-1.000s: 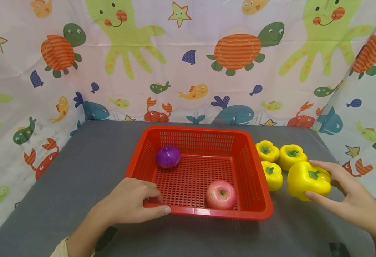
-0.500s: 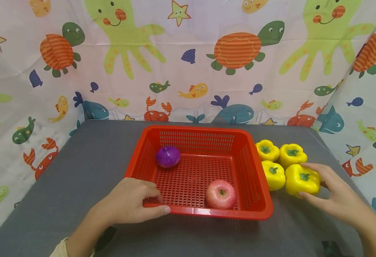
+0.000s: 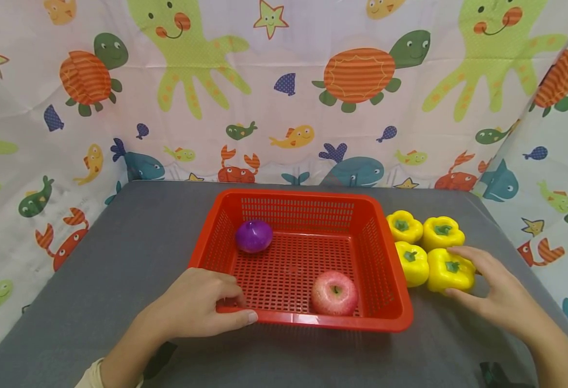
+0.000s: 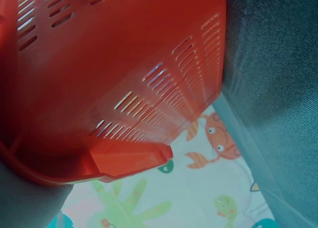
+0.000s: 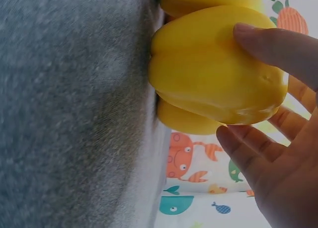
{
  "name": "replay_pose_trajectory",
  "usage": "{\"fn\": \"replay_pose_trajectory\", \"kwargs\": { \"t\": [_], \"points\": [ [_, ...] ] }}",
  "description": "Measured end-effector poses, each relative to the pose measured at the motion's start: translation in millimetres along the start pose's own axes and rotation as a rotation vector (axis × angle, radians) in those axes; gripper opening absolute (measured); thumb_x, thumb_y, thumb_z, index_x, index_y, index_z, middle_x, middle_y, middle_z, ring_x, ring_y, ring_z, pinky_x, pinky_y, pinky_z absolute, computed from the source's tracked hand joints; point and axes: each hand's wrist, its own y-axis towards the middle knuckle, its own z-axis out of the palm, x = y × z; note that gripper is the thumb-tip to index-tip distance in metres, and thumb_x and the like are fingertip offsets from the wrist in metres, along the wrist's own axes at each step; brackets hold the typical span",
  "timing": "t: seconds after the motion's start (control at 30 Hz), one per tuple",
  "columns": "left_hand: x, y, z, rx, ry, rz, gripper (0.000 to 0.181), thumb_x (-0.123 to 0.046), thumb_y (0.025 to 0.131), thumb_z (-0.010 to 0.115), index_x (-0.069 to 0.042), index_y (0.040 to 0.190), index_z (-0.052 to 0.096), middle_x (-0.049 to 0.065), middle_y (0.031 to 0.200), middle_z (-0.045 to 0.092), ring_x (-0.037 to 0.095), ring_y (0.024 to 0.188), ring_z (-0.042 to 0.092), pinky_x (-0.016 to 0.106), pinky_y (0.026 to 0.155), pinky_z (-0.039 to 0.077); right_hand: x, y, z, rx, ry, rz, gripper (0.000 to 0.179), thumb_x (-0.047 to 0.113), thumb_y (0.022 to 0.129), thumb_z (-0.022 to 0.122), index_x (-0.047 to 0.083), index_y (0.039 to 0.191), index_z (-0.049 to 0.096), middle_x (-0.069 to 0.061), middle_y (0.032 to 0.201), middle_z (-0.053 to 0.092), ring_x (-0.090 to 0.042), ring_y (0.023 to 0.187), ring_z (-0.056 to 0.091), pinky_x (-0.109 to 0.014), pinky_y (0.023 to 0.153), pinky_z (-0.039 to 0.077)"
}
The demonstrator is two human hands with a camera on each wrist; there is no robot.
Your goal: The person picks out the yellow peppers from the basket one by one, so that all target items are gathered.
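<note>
My left hand (image 3: pixel 201 304) grips the near left rim of a red plastic basket (image 3: pixel 332 321), thumb outside and fingers curled over the edge. A shiny purple onion (image 3: pixel 254 236) lies at the back left inside it, and a pink apple (image 3: pixel 334 293) at the front right. Right of the basket, my right hand (image 3: pixel 497 291) holds a yellow bell pepper (image 3: pixel 451 270) at the table, thumb and forefinger on opposite sides. In the right wrist view, the thumb (image 5: pixel 253 39) overlaps the pepper's side while the lower fingers extend loosely past it.
Three other yellow bell peppers cluster beside the basket: one near left (image 3: pixel 412 264), one at the back left (image 3: pixel 403 227) and one at the back right (image 3: pixel 442 233). A grey cloth (image 3: pixel 133 231) covers the table. Behind hangs a curtain (image 3: pixel 289 54) printed with sea animals.
My right hand has lowered the bell pepper to the table and slid it leftward against the neighbouring pepper. My left hand and the basket have stayed still.
</note>
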Motion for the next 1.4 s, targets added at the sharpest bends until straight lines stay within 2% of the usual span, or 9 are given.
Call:
{"fn": "replay_pose_trajectory", "kwargs": {
  "t": [0.1, 0.13, 0.23, 0.63, 0.87, 1.2, 1.4],
  "points": [
    [0.0, -0.2, -0.4, -0.001, 0.002, 0.001, 0.036, -0.064, 0.09, 0.059, -0.033, 0.075, 0.066, -0.024, 0.067, 0.046, -0.002, 0.055, 0.041, 0.021, 0.049, 0.035, -2, 0.1, 1, 0.003, -0.002, 0.006, 0.081, 0.022, 0.073, 0.092, 0.007, 0.141, 0.05, -0.022, 0.137, 0.049, -0.04, 0.111, 0.049, -0.006, 0.084, 0.037],
    [0.0, -0.3, -0.5, -0.001, 0.003, 0.001, 0.036, -0.064, 0.09, 0.059, -0.033, 0.074, 0.066, -0.024, 0.067, 0.046, -0.002, 0.055, 0.041, 0.021, 0.049, 0.035, -3, 0.3, 1, 0.002, -0.002, 0.011, 0.081, 0.022, 0.073, 0.092, 0.007, 0.141, 0.05, -0.022, 0.137, 0.049, -0.04, 0.111, 0.05, -0.001, 0.08, 0.029],
    [-0.1, -0.5, -0.6, 0.0, 0.0, 0.0, 0.035, -0.064, 0.09, 0.059, -0.033, 0.074, 0.065, -0.024, 0.067, 0.046, -0.002, 0.055, 0.041, 0.021, 0.049, 0.035, -6, 0.8, 2, -0.005, 0.02, 0.007, 0.078, 0.019, 0.074, 0.091, 0.004, 0.14, 0.05, -0.024, 0.136, 0.048, -0.042, 0.112, 0.048, 0.002, 0.08, 0.026],
    [0.0, 0.4, -0.2, 0.0, 0.008, 0.001, 0.036, -0.064, 0.09, 0.059, -0.033, 0.074, 0.065, -0.023, 0.066, 0.045, -0.002, 0.054, 0.041, 0.021, 0.049, 0.035, -12, 0.7, 5, -0.066, 0.005, -0.011, 0.071, 0.015, 0.073, 0.091, 0.001, 0.134, 0.057, -0.024, 0.136, 0.048, -0.037, 0.11, 0.048, 0.003, 0.081, 0.027],
    [-0.1, 1.0, -0.1, 0.006, 0.008, -0.005, 0.036, -0.064, 0.09, 0.058, -0.033, 0.074, 0.066, -0.023, 0.066, 0.045, -0.002, 0.055, 0.041, 0.022, 0.049, 0.036, -12, 0.8, 6, -0.086, 0.0, -0.004, 0.068, 0.015, 0.074, 0.09, 0.001, 0.133, 0.059, -0.024, 0.138, 0.046, -0.043, 0.109, 0.05, 0.003, 0.081, 0.025],
    [0.7, 1.7, 0.1, 0.003, 0.014, 0.0, 0.037, -0.065, 0.09, 0.059, -0.032, 0.076, 0.067, -0.023, 0.066, 0.045, -0.002, 0.055, 0.041, 0.021, 0.049, 0.036, -14, 2.9, 10, -0.125, -0.001, -0.006, 0.067, 0.009, 0.072, 0.09, 0.0, 0.131, 0.06, -0.025, 0.138, 0.045, -0.044, 0.11, 0.049, 0.003, 0.081, 0.023],
    [0.9, 2.0, 0.0, 0.001, 0.015, -0.002, 0.036, -0.065, 0.09, 0.058, -0.032, 0.075, 0.066, -0.023, 0.066, 0.046, -0.002, 0.055, 0.041, 0.022, 0.05, 0.036, -12, 4.0, 10, -0.113, -0.006, 0.008, 0.065, 0.015, 0.075, 0.089, -0.001, 0.131, 0.059, -0.025, 0.139, 0.045, -0.044, 0.109, 0.051, 0.003, 0.08, 0.023]
  ]
}}
